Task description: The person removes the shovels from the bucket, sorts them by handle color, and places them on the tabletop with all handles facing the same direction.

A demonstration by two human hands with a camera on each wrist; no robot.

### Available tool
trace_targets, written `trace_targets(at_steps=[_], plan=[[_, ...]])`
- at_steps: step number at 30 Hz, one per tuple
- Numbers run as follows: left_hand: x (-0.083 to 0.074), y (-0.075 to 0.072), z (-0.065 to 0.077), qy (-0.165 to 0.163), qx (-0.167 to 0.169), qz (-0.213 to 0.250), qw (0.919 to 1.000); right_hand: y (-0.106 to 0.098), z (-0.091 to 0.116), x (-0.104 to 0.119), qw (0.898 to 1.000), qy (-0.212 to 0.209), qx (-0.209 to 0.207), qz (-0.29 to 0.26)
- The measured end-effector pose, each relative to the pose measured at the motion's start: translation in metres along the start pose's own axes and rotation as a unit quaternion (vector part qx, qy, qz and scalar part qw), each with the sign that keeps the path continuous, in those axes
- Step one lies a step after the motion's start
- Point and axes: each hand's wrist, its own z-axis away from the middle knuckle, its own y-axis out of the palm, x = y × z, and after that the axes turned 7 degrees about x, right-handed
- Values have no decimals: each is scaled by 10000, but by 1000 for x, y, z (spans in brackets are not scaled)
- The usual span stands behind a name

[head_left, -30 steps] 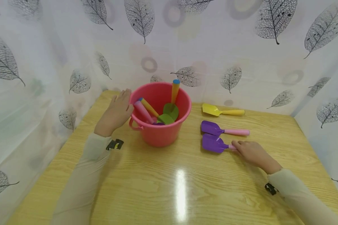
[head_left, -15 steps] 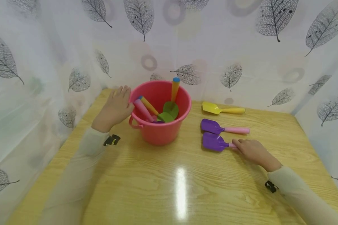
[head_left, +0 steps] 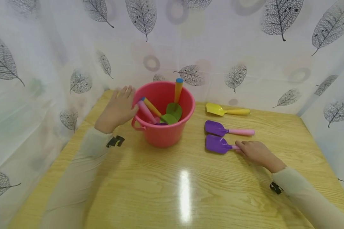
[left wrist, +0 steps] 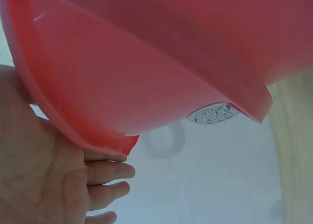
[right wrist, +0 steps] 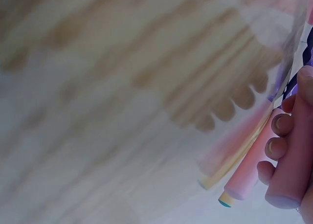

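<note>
In the head view my left hand (head_left: 116,109) rests against the left rim of a red bucket (head_left: 164,136), fingers straight. The left wrist view shows this hand (left wrist: 44,175) with its palm beside the bucket's rim (left wrist: 58,123). My right hand (head_left: 258,154) holds the pink handle of a toy shovel, its purple blade (head_left: 216,144) pointing left on the table. In the right wrist view the fingers (right wrist: 276,148) curl round that pink handle (right wrist: 289,170). Just behind lies another purple shovel (head_left: 215,128) with a pink handle.
A yellow shovel (head_left: 215,109) lies at the back of the wooden table (head_left: 149,190). Inside the bucket are green-bladed tools (head_left: 174,111) with yellow, blue-tipped handles, and a pink handle (head_left: 145,111). A leaf-patterned curtain (head_left: 166,41) stands close behind.
</note>
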Motion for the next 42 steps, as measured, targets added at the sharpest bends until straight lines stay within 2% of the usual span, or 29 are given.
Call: trace_targets(at_steps=[20, 28, 42], plan=[[-1, 7, 0, -84, 45, 465, 9989, 4, -3, -3, 10000, 25, 80, -40], [0, 9, 0, -86, -41, 482, 9988, 4, -3, -3, 9995, 76, 267, -180], [3, 10, 0, -29, -77, 513, 9986, 2, -5, -3, 9989, 175, 356, -263]])
